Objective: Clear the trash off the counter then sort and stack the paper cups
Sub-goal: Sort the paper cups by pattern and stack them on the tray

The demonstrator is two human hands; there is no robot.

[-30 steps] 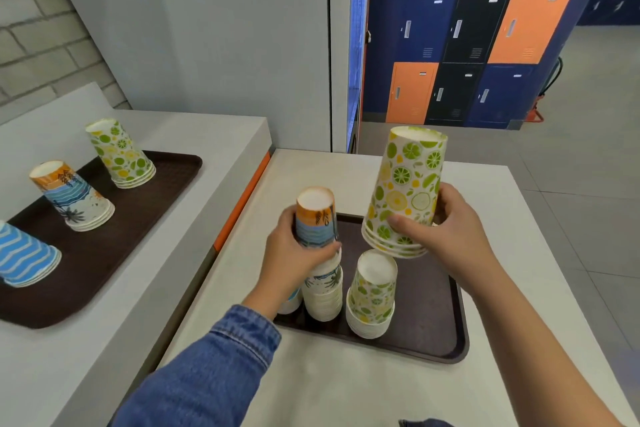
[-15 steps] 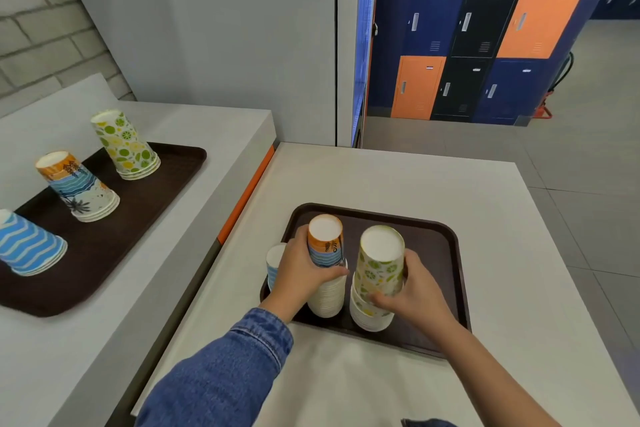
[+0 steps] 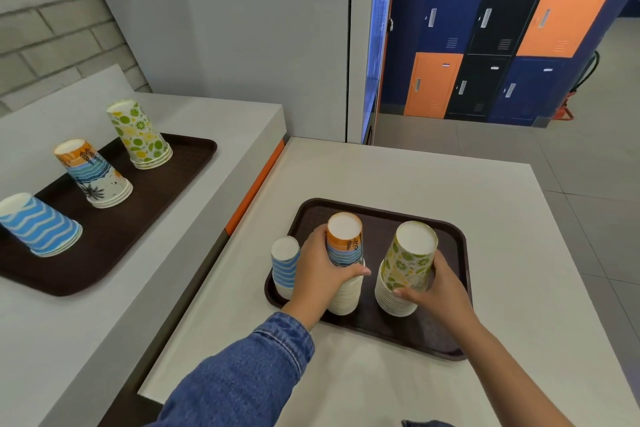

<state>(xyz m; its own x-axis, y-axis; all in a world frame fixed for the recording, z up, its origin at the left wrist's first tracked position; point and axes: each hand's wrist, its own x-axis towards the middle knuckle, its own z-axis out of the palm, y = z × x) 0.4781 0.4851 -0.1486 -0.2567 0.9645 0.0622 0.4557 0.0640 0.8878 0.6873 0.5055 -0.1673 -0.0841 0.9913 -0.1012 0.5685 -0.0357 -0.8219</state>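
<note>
Two brown trays here, each with three stacks of upside-down paper cups. The near tray sits on the near bench. It holds a blue-wave stack at its left edge, a palm stack (orange and blue) in the middle and a citrus stack on the right.

The left hand, in a denim sleeve, has its fingers wrapped round the upper part of the palm stack. The right hand has thumb and fingers curled round the citrus stack about halfway down. Both stacks look to be standing on the tray.

The far tray is on the left bench, well apart. Same three prints there: far blue-wave stack nearest, far palm stack in the middle, far citrus stack at the back.

So six stacks, two per print. Can't count the single cups in any of them.
</note>
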